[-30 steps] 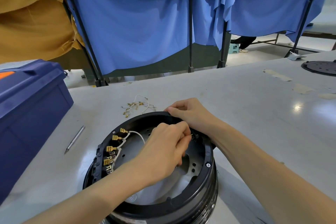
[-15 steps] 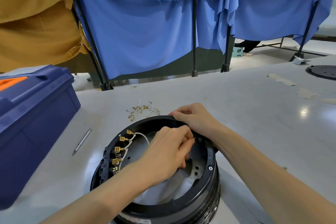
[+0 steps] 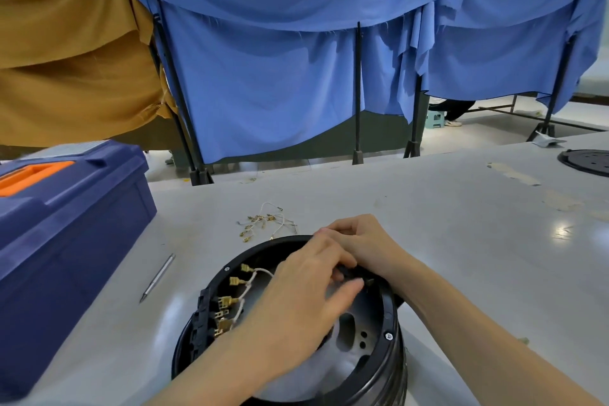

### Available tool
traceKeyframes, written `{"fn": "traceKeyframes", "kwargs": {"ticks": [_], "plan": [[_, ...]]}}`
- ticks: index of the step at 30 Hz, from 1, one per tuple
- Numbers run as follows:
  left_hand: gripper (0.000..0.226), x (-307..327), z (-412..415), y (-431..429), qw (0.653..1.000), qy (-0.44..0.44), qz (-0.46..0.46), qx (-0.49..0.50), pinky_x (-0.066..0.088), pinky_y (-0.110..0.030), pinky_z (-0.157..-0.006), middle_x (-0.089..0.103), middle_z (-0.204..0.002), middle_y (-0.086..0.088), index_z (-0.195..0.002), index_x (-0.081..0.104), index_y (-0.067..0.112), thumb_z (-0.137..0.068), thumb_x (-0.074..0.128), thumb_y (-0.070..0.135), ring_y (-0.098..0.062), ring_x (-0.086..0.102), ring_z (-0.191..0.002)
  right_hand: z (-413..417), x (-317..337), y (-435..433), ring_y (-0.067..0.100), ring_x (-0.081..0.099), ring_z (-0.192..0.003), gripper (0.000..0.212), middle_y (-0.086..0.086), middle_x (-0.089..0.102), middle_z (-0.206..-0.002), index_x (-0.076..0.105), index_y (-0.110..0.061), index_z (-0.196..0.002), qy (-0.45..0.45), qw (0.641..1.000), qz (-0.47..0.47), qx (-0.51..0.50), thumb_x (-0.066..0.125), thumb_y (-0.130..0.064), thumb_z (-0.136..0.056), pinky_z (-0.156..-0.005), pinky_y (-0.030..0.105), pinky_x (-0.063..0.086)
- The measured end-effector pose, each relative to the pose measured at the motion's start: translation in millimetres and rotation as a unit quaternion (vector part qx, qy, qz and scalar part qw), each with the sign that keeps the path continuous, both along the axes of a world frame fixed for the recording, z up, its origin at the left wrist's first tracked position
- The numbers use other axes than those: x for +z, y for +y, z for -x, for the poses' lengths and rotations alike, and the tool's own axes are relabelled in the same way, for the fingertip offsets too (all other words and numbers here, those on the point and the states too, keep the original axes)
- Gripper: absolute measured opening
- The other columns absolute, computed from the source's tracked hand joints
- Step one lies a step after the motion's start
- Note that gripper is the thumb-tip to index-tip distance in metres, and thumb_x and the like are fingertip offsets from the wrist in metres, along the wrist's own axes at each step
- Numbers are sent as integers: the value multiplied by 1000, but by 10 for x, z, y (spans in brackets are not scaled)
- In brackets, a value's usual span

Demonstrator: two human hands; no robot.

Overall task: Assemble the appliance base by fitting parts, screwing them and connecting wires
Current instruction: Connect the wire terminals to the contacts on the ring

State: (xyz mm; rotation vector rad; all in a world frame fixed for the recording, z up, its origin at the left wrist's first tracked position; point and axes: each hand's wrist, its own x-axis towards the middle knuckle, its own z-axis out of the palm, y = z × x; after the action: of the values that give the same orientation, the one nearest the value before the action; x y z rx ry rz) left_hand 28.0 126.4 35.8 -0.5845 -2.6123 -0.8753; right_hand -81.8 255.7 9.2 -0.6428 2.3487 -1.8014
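Work on the appliance base (image 3: 385, 313) looks to be somewhere in the middle. It sits open side up at the near edge of the grey bench (image 3: 461, 224). Along its inner left wall a row of brass terminals (image 3: 227, 301) sits against a black block, and white wires (image 3: 253, 277) run from them toward the centre. I take that wiring as largely plugged in. Two screw heads (image 3: 389, 335) show on the black rim, so some fastening seems done too.

Both hands meet at the far right of the rim. The left hand (image 3: 306, 303) reaches across the opening, with its thumb and fingers curled round a small black part (image 3: 354, 273) just inside the rim. The right hand (image 3: 359, 241) has its fingers curled over the far rim, gripping it, which I read as steadying the base. Whether that part is seated I cannot tell, because the fingers cover it.

Plenty appears left. A tangle of loose wires (image 3: 263, 221) with brass ends lies on the bench just beyond the base. A slim metal tool (image 3: 157, 277) lies untouched to the left, near the blue toolbox (image 3: 66, 224). A black disc (image 3: 590, 161) sits well apart at the far right.
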Motion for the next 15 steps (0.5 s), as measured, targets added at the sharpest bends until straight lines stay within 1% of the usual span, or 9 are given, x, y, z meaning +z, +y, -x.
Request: {"fn": "traceKeyframes", "kwargs": {"ticks": [3, 5, 7, 9, 10, 11, 13, 15], "plan": [[10, 198, -19, -131, 998, 18, -49, 34, 52, -24, -80, 63, -93, 15, -98, 69, 27, -89, 65, 29, -1, 62, -86, 3, -8, -10, 4, 61, -62, 22, -3, 69, -65, 75, -12, -76, 3, 1000, 1, 1, 62, -15, -93, -61, 19, 46], [10, 335, -10, -326, 997, -3, -27, 71, 51, -19, -78, 67, -89, 15, -94, 70, 29, -86, 68, 36, 2, 62, -84, 4, -8, -16, 6, 64, -65, 22, 1, 72, -70, 77, -11, -80, -2, 1000, 1, -5, 62, -19, -94, -63, 21, 50], [21, 446, 6, -549, 990, -78, 49, 104, 49, -13, -72, 69, -86, 13, -92, 73, 29, -82, 68, 47, 4, 62, -80, -8, -1, -12, 10, 68, -68, 22, 4, 75, -75, 77, -13, -84, -8, 1000, -6, -5, 61, -23, -95, -66, 22, 52], [29, 513, 17, -734, 974, -159, 109, 119, 45, -9, -59, 72, -78, 8, -86, 75, 26, -81, 67, 53, 3, 61, -66, -17, 6, -14, 10, 68, -68, 23, 4, 75, -76, 77, -14, -84, -6, 1000, -16, -7, 61, -25, -95, -67, 23, 53], [32, 529, 13, -796, 967, -197, 113, 118, 43, -10, -53, 73, -73, 4, -82, 76, 22, -82, 66, 53, 1, 59, -57, -19, 11, -17, 10, 67, -68, 23, 5, 75, -76, 77, -14, -84, -1, 1000, -23, -10, 60, -25, -95, -68, 25, 53], [35, 531, 5, -837, 960, -234, 102, 112, 41, -10, -49, 73, -69, 0, -78, 76, 18, -84, 66, 51, -2, 56, -49, -17, 17, -18, 11, 67, -69, 23, 7, 75, -77, 77, -13, -85, 3, 1000, -29, -12, 60, -24, -95, -70, 27, 54], [36, 506, -5, -868, 950, -295, 51, 91, 40, -13, -44, 72, -63, -5, -74, 73, 9, -89, 65, 41, -8, 53, -42, -19, 28, -14, 14, 67, -72, 23, 8, 76, -81, 77, -13, -87, 4, 999, -38, -10, 60, -25, -96, -75, 31, 55], [34, 461, -8, -854, 942, -327, -20, 74, 39, -16, -40, 70, -59, -9, -74, 72, 3, -91, 66, 31, -12, 50, -36, -27, 43, -4, 15, 68, -74, 22, 6, 76, -81, 77, -14, -88, 0, 999, -45, -5, 60, -26, -96, -77, 32, 55]]}}
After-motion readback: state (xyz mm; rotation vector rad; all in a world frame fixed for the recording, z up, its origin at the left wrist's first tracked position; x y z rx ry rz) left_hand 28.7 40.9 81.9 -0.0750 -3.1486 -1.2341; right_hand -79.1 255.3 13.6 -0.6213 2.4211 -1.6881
